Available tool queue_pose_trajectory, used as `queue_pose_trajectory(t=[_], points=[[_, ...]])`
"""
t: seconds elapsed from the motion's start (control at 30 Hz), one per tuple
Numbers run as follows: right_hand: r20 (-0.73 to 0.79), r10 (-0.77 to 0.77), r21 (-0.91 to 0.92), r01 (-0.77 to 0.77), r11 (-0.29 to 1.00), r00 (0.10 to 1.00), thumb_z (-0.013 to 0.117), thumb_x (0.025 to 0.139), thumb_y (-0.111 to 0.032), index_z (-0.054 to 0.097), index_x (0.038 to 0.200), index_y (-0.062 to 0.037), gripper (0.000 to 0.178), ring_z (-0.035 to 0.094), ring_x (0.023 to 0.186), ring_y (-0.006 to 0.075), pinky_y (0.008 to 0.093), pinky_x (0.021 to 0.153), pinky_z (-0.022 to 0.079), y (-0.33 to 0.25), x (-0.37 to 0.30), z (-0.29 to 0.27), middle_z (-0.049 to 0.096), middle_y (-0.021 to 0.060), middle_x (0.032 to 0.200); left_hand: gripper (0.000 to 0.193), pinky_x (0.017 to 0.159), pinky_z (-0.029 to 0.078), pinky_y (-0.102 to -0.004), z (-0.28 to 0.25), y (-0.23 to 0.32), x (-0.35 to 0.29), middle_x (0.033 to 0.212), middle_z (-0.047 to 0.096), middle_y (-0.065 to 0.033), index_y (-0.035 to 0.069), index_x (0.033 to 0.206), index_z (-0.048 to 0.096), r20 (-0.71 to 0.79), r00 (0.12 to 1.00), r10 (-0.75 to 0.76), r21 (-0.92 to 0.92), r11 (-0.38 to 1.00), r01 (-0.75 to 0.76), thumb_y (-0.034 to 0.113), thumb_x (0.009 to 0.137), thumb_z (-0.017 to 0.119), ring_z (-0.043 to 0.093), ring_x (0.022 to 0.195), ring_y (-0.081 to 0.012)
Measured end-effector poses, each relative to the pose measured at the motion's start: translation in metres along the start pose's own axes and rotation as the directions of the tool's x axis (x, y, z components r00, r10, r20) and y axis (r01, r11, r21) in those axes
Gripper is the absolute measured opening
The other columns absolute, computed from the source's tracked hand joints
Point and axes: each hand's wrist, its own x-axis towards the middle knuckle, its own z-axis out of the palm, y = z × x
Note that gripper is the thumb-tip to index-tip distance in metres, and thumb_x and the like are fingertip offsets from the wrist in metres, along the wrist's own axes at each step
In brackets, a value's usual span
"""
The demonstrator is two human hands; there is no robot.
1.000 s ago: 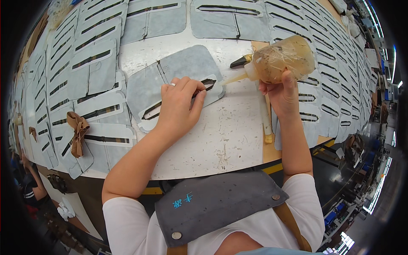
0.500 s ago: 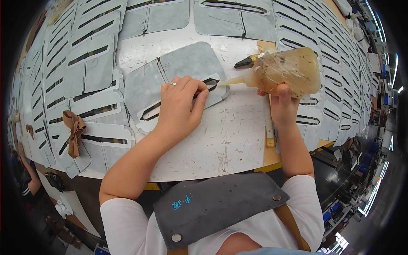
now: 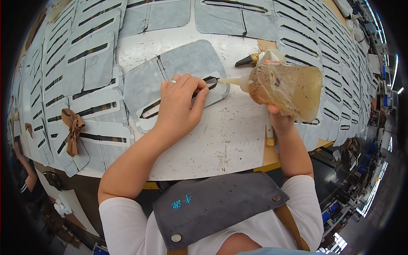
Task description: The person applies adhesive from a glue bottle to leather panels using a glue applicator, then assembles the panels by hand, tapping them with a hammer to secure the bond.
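A grey fabric panel (image 3: 178,55) lies at a slant on the white board, with a long slot edged in dark strip inside a white border (image 3: 146,123). My left hand (image 3: 180,100) rests on the panel, a ring on one finger. Its fingers are curled, thumb and forefinger closed at the slot's dark edge; the fingertips are partly hidden. My right hand (image 3: 280,119) grips a cloudy squeeze bottle (image 3: 289,89) of yellowish liquid, tipped on its side. The bottle's thin nozzle (image 3: 231,80) points left, its tip at the slot's right end.
Overlapping rows of similar slotted panels (image 3: 91,63) cover the left, with more panels (image 3: 293,34) along the right. A brown cloth bundle (image 3: 73,131) lies on the left ones. Near the bottle are a dark pointed tool (image 3: 245,61) and a brush (image 3: 270,138). The white board (image 3: 212,148) ends near my apron.
The bottle has turned so its body sits slightly lower and farther right. Its nozzle tip has shifted slightly up and left along the slot's end. My left hand has hardly moved.
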Motion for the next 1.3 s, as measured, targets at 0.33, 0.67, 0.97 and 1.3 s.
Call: queue_pose_trajectory(t=[0.33,0.67,0.97,1.3], points=[[0.026,-0.107,-0.142,0.109,0.984,0.994,0.080,0.071,-0.051,0.042,0.136,-0.0060,0.088,0.053,0.115,0.0203,0.0336,0.097,0.044,0.002,0.011,0.001,0.054,0.0069,0.124,0.001,0.075,0.028,-0.0337,0.000,-0.001,-0.001,0.079,0.055,-0.0010,0.008,0.087,0.059,0.013,1.000,-0.005,0.022,1.000,0.005,0.009,0.087,0.059,0.050,0.075,-0.0176],[0.050,0.514,0.706,-0.394,0.588,0.856,0.065,0.076,-0.068,0.047,0.126,-0.0061,0.081,0.059,0.093,0.0176,0.0321,0.069,0.050,0.000,0.024,-0.009,0.058,0.0083,0.116,0.002,0.076,0.028,-0.0339,0.001,-0.001,-0.002,0.079,0.055,-0.0011,0.009,0.086,0.059,0.011,1.000,0.023,0.056,0.998,-0.023,0.009,0.086,0.061,0.050,0.075,-0.0188],[-0.238,0.304,0.440,-0.176,0.881,0.922,0.084,0.073,-0.039,0.052,0.121,-0.0054,0.067,0.059,0.096,0.0156,0.0312,0.080,0.051,-0.001,0.009,0.007,0.061,0.0049,0.106,0.004,0.077,0.031,-0.0356,0.002,0.002,-0.003,0.082,0.056,-0.0010,0.008,0.085,0.061,0.045,0.996,0.071,0.075,0.994,-0.074,0.007,0.083,0.064,0.050,0.081,-0.0211],[0.085,-0.123,-0.001,0.123,0.992,0.989,0.071,0.078,-0.056,0.041,0.132,-0.0031,0.082,0.051,0.114,0.0205,0.0361,0.095,0.045,0.003,0.010,0.000,0.051,0.0070,0.128,0.004,0.077,0.030,-0.0357,0.002,0.003,-0.003,0.082,0.056,-0.0013,0.008,0.085,0.062,0.049,0.996,0.079,0.082,0.993,-0.083,0.006,0.083,0.064,0.050,0.080,-0.0217]])
